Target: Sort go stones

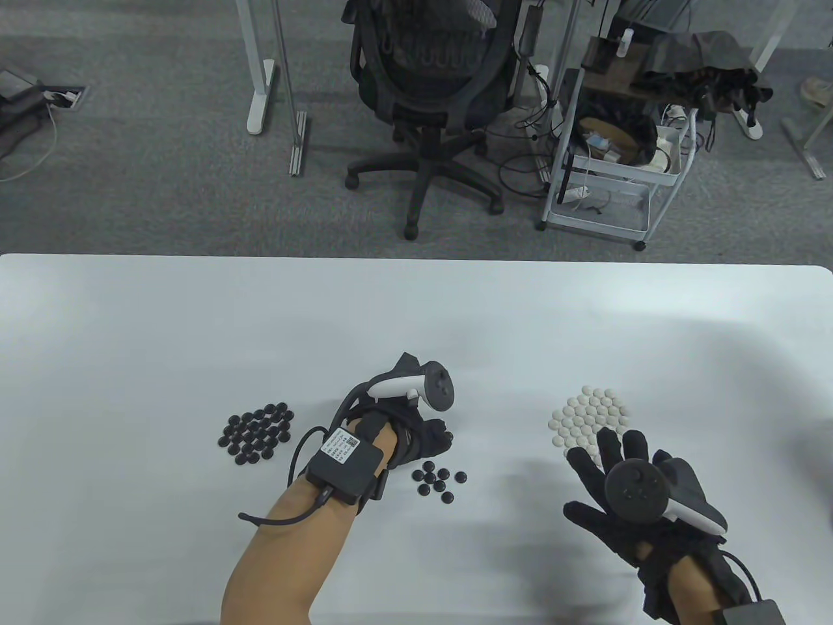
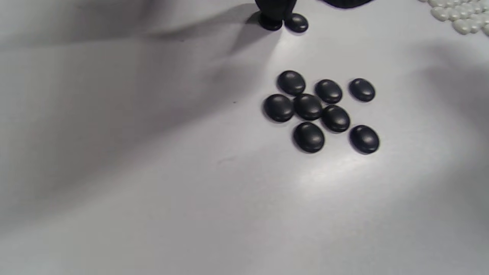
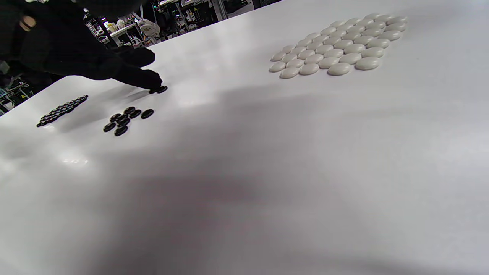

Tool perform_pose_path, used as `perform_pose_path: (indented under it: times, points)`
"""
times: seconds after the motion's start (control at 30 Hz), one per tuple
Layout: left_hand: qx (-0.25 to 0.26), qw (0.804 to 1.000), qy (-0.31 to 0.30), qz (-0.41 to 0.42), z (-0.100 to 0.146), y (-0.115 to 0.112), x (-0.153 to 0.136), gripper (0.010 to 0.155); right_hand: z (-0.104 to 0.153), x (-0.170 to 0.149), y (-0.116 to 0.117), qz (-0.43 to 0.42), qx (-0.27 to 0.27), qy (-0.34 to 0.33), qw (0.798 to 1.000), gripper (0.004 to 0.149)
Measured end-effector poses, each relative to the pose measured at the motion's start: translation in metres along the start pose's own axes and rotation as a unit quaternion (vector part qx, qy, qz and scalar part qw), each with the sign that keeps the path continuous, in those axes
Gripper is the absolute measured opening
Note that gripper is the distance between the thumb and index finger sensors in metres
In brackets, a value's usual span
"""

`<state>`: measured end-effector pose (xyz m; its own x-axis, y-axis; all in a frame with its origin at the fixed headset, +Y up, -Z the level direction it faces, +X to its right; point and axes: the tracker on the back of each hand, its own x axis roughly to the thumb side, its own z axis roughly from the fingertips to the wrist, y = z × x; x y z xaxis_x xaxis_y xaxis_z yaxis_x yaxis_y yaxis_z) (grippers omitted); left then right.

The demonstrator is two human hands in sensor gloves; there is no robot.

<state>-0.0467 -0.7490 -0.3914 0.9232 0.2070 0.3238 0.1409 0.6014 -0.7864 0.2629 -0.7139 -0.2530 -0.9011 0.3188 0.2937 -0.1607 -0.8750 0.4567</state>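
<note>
On the white table, three groups of Go stones lie apart. At the left of the table view sits a packed cluster of black stones, roughly two dozen; an exact count is not possible. Just below the centre lies a loose group of eight black stones, and two more black stones sit at the top edge of the left wrist view, one of them touched by a fingertip of the left hand; whether those fingers pinch anything cannot be told. At the right lies a tight patch of white stones, about thirty. The right hand hovers just below them with fingers spread, holding nothing.
</note>
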Motion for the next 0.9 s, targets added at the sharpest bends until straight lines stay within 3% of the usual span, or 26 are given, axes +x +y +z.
perform_pose_path:
  times: [0.27, 0.47, 0.67, 0.9]
  points:
    - [0.025, 0.990, 0.122, 0.068, 0.028, 0.008, -0.075, 0.068, 0.001, -0.001, -0.001, -0.002, -0.005, -0.001, 1.000, 0.079]
    - [0.031, 0.977, 0.179, 0.114, 0.050, -0.001, -0.122, 0.068, 0.001, 0.000, 0.000, 0.000, -0.001, -0.001, 1.000, 0.079]
    - [0.035, 0.969, 0.206, 0.132, 0.063, -0.009, -0.142, 0.068, 0.000, 0.001, 0.001, 0.003, 0.004, -0.001, 1.000, 0.079]
    - [0.034, 0.966, 0.227, 0.117, 0.068, -0.012, -0.145, 0.068, 0.000, 0.001, 0.001, 0.004, 0.005, 0.000, 1.000, 0.078]
